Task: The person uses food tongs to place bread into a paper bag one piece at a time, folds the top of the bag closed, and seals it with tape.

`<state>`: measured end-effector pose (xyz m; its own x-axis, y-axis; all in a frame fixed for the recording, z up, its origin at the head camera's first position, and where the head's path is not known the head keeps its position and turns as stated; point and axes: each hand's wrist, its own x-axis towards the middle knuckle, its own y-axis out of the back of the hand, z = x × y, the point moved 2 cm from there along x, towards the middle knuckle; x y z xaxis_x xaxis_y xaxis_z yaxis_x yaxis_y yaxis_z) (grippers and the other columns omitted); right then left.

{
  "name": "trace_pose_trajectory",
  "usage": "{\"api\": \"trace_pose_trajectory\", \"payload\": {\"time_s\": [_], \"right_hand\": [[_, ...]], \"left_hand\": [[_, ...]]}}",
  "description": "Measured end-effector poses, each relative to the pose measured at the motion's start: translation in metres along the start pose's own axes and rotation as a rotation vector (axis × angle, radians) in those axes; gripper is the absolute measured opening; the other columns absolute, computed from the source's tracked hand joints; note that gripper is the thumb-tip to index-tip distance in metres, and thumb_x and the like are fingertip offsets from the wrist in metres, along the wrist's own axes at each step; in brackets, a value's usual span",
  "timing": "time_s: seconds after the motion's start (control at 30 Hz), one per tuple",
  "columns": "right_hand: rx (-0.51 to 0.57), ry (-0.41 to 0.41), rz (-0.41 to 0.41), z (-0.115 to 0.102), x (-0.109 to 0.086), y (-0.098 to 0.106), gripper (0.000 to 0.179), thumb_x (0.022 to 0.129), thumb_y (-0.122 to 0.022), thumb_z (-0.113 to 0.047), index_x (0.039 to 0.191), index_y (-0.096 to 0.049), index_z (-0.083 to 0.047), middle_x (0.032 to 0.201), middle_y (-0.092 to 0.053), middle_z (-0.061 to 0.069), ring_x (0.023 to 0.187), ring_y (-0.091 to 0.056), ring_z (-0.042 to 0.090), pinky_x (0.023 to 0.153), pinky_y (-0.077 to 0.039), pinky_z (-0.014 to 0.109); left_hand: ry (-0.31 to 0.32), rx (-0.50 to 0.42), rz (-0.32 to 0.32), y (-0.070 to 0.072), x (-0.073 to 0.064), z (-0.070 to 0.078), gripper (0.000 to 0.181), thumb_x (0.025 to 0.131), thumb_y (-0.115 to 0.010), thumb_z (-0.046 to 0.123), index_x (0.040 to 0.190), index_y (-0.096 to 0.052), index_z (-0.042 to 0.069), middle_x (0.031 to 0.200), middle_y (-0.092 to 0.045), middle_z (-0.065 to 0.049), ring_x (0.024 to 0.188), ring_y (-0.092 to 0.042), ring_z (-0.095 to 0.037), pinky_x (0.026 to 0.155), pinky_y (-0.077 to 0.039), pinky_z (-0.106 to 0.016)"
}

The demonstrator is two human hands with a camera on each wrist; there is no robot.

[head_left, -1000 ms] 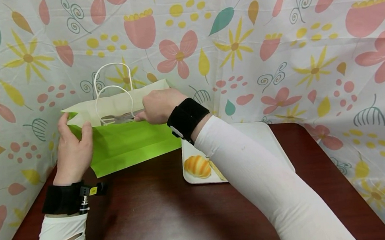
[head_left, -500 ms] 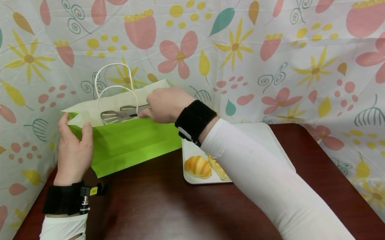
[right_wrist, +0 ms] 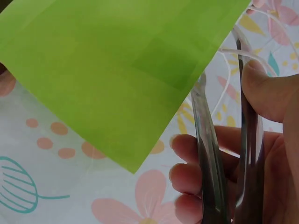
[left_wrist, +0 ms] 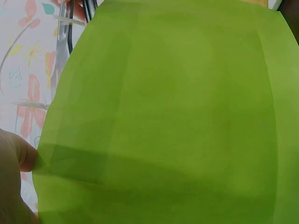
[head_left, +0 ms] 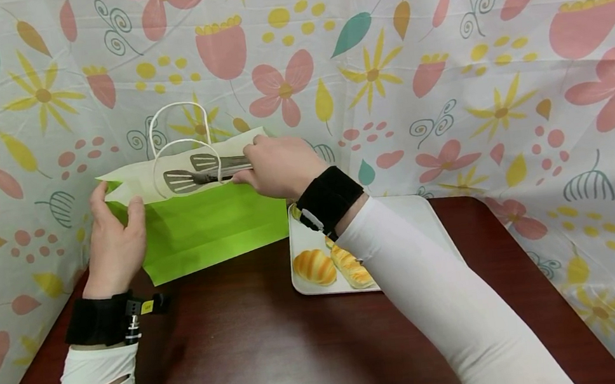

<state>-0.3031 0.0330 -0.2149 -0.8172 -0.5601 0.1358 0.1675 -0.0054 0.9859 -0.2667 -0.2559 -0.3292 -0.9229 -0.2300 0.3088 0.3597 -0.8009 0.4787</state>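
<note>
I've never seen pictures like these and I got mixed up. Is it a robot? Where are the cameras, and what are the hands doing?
No robot here: these are a person's own two hands. One camera sits on the person's head, looking forward and down; that gives the wide picture. Another camera on each wrist gives the close-up ones, where green paper fills much of the view.

The left hand holds the edge of a green paper bag. The right hand holds metal tongs, with their slotted ends at the bag's opening. On the dark table is a white tray. Two things that look like bread lie on it, partly near the person's sleeve.
</note>
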Motion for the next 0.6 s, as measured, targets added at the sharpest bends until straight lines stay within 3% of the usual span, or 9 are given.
{"api": "trace_pose_trajectory", "payload": {"time_s": [0.4,0.6], "right_hand": [[0.045,-0.041,0.094,0.027,-0.023,0.0,0.057,0.106,-0.048,-0.055,0.135,-0.06,-0.007,0.114,-0.061,0.006,0.094,-0.062,0.021,0.083,-0.053,0.039],[0.09,-0.096,0.156,0.044,-0.042,-0.003,0.059,0.106,-0.048,-0.056,0.136,-0.058,-0.006,0.119,-0.06,0.008,0.096,-0.063,0.025,0.08,-0.054,0.043]], "left_hand": [[0.006,0.011,-0.002,0.0,-0.001,0.002,0.075,0.106,-0.033,0.053,0.164,0.001,0.021,0.152,-0.031,-0.042,0.124,-0.041,-0.054,0.104,-0.028,-0.066],[-0.006,0.002,-0.008,0.002,-0.002,0.002,0.074,0.107,-0.033,0.051,0.164,0.002,0.019,0.153,-0.029,-0.042,0.12,-0.042,-0.055,0.102,-0.029,-0.066]]}}
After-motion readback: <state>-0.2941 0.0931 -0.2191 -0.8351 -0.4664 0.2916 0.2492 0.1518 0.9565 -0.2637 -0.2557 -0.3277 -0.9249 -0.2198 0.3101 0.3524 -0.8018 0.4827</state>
